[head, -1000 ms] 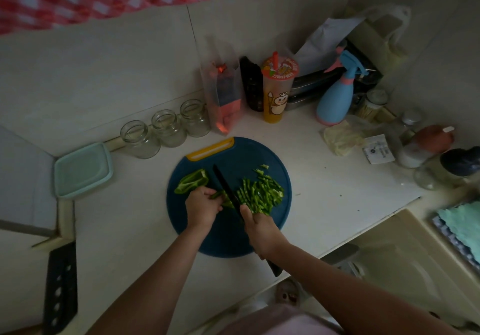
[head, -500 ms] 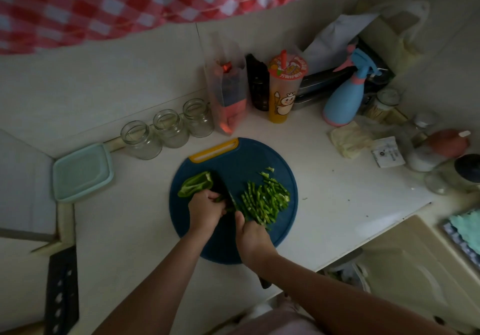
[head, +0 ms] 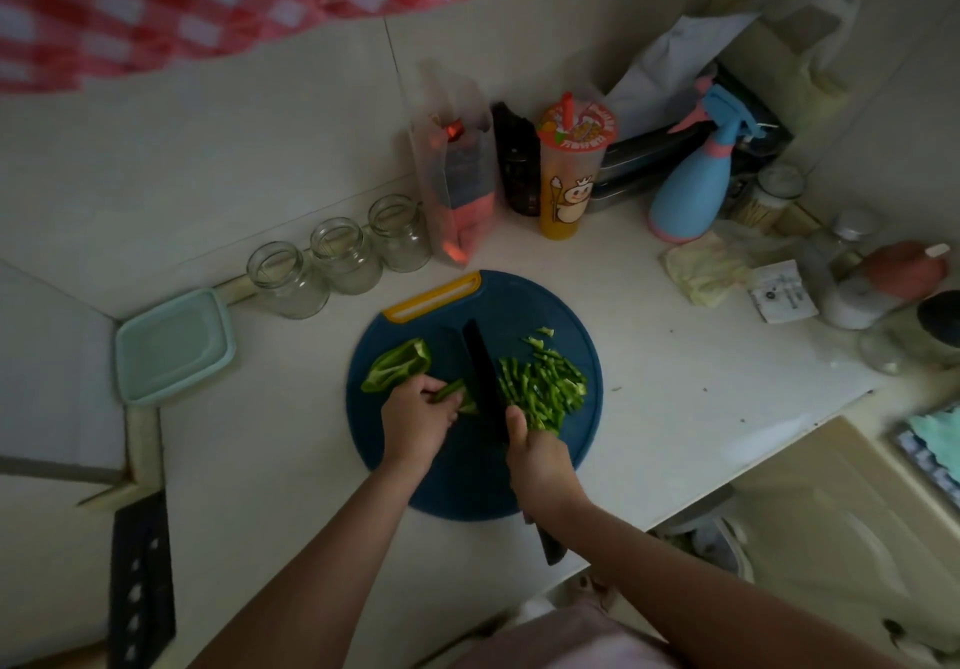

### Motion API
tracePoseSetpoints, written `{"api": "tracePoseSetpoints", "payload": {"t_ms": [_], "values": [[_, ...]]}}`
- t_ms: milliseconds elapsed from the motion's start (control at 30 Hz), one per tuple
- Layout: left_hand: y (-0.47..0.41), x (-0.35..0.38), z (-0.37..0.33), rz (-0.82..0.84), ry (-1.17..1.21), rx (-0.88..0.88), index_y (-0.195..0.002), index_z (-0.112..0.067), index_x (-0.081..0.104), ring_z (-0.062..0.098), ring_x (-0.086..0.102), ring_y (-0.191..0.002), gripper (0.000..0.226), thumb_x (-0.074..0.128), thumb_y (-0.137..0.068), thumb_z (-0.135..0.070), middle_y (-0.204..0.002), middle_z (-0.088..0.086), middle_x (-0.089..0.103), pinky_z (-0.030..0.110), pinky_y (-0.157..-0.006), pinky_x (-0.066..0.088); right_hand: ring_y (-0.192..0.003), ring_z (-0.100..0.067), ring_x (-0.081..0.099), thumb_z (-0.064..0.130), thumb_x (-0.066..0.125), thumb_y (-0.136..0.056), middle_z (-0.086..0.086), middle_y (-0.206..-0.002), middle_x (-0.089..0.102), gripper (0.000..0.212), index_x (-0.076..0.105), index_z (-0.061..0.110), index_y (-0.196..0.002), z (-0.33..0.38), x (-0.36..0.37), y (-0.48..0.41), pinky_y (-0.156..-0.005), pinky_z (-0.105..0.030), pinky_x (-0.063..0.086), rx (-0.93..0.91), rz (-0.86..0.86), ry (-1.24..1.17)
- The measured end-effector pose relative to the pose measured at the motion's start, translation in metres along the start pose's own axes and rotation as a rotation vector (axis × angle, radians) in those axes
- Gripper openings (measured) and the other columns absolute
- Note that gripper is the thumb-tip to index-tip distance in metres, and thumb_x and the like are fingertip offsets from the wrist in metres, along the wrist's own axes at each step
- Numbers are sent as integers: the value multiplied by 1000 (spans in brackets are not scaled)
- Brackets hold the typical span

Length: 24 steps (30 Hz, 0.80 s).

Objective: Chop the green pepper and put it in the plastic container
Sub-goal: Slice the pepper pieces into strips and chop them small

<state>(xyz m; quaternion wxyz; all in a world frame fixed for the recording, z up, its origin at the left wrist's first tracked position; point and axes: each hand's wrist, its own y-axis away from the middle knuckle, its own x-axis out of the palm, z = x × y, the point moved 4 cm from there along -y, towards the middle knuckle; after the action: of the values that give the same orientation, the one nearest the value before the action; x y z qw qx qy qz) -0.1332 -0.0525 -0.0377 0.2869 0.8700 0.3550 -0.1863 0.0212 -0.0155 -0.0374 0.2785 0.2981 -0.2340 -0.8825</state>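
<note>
Hands are busy on a round blue cutting board (head: 467, 481) in the middle of the white counter (head: 675, 356). The left hand (head: 415, 424) has its fingers curled down over a small strip of green pepper (head: 456, 392) and holds it on the board. The right hand (head: 540, 466) is wrapped tight round the handle of a black knife (head: 483, 372). The blade points toward 12 o'clock and sits just at the 3 o'clock side of the strip, between the two hands. I cannot tell if its edge touches the board.

At the 3 o'clock side of the blade lies a pile of chopped pepper bits (head: 545, 388). At 10 o'clock on the board lies a big uncut pepper piece (head: 397, 371), just beside the left hand.

The plastic container (head: 174, 346) is pale green and square. It sits on the counter at 9 o'clock from the board, well apart from it. Three glass jars (head: 345, 255) stand in a row at 11 o'clock. An orange cup (head: 569, 169) and a blue spray bottle (head: 691, 190) stand by the wall at 1 o'clock.
</note>
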Motion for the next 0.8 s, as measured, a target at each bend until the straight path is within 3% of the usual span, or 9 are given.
{"api": "tracePoseSetpoints", "payload": {"t_ms": [167,267,400,500,600,700,800], "values": [[0,1,-2,55,24,-40,-91,-6,58,10,62,-56,20,73,-80,-11,-66,3,64,19,-56,52,-56,-22,52,59,28,-95,-5,-64,50,61,49,12,-63,-3,-10,3,-41,-31,41,-46,66,-35],[-1,2,-3,61,32,-100,-89,-8,55,12,61,-56,22,74,-79,-11,-64,4,63,21,-58,53,-50,-20,52,57,29,-96,-7,-61,50,62,49,9,-63,-2,-13,8,-37,-27,39,-72,85,-16],[-1,3,-6,57,14,-107,-84,-7,55,16,61,-59,24,76,-77,-13,-65,6,62,34,-70,55,-49,-14,47,56,28,-97,-4,-56,48,62,47,12,-58,5,-13,8,-45,-24,40,-114,123,46],[0,2,-7,57,23,-116,-88,-5,55,15,60,-57,26,77,-77,-12,-70,11,64,30,-64,53,-50,-10,47,54,26,-98,-1,-57,48,63,48,13,-56,7,-13,10,-40,-17,39,-125,119,101],[0,1,-8,63,29,-124,-90,-5,55,13,59,-56,26,76,-77,-11,-70,9,63,23,-57,51,-51,-10,47,50,24,-100,-1,-57,48,62,47,13,-55,12,-13,13,-47,-19,40,-149,111,123],[0,1,-9,65,27,-129,-89,-6,54,12,59,-56,25,76,-77,-11,-65,5,61,18,-52,49,-51,-14,48,49,25,-100,-4,-56,48,63,46,10,-55,15,-12,14,-59,-31,47,-138,121,106],[0,2,-10,69,8,-117,-86,-6,54,12,59,-56,22,75,-78,-10,-64,4,61,21,-55,51,-48,-19,52,52,23,-99,-10,-62,52,65,50,7,-61,14,-10,14,-37,-24,43,-101,153,78]]}}
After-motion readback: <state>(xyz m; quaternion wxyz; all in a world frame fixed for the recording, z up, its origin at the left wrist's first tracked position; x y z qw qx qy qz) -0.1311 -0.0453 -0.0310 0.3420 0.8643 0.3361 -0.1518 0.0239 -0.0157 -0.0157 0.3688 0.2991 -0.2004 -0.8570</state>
